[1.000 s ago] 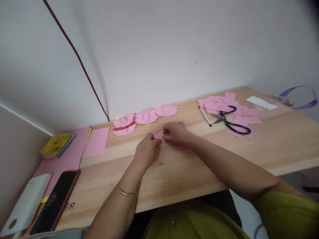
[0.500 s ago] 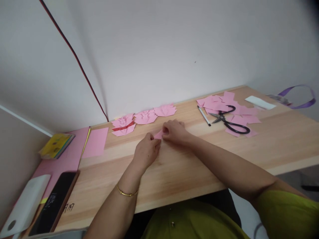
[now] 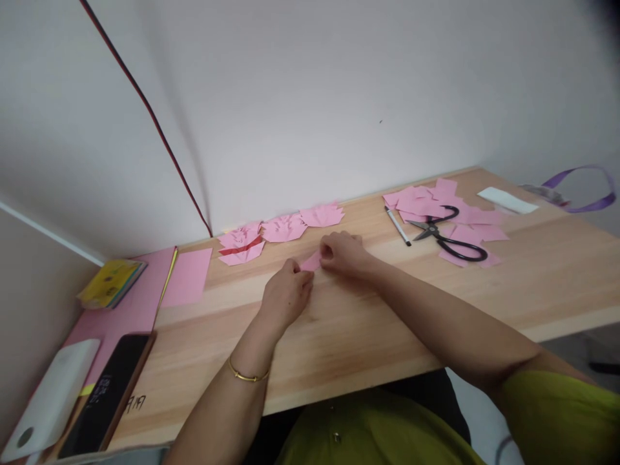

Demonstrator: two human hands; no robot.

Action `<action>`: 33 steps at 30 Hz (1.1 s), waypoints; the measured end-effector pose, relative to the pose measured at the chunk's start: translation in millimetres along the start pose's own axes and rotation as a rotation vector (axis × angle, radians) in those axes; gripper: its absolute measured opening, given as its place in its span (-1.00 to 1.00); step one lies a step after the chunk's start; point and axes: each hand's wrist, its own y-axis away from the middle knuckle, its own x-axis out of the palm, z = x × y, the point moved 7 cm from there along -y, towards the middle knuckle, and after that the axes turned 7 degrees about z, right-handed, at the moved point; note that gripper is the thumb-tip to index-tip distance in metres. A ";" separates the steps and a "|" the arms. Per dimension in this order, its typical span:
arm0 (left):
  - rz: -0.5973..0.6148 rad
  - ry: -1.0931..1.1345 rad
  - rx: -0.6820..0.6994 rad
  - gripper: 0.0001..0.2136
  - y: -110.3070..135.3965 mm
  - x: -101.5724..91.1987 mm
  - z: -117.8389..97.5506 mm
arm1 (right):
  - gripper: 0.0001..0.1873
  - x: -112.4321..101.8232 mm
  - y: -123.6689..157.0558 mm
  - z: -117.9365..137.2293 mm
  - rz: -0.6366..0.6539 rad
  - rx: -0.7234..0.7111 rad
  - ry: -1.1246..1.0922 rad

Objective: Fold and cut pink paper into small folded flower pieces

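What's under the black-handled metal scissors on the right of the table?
Overlapping pink paper pieces lie under parts of the black-handled metal scissors; pale wooden tabletop shows beside the blades. Whatever the upper pieces cover can't be seen.

Wood tbl (image 3: 339,349) w/ pink sheets (image 3: 186,278) L, folded pcs (image 3: 285,227) at back, pen (image 3: 398,226) R

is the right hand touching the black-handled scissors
Apart: in the head view, bare tabletop and the pen lie between the right hand and the scissors; that hand is at the small pink paper instead.
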 end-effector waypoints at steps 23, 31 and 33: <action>0.164 -0.175 -0.040 -0.68 14.7 -8.9 1.4 | -0.81 8.2 0.8 14.7 0.036 -0.122 0.050; 0.197 -0.179 -0.073 -0.69 16.9 -10.4 2.4 | -0.84 8.4 1.6 13.3 0.030 -0.128 0.030; 0.194 -0.175 -0.068 -0.69 16.6 -10.5 2.2 | -0.84 8.5 4.8 15.6 0.012 -0.134 0.021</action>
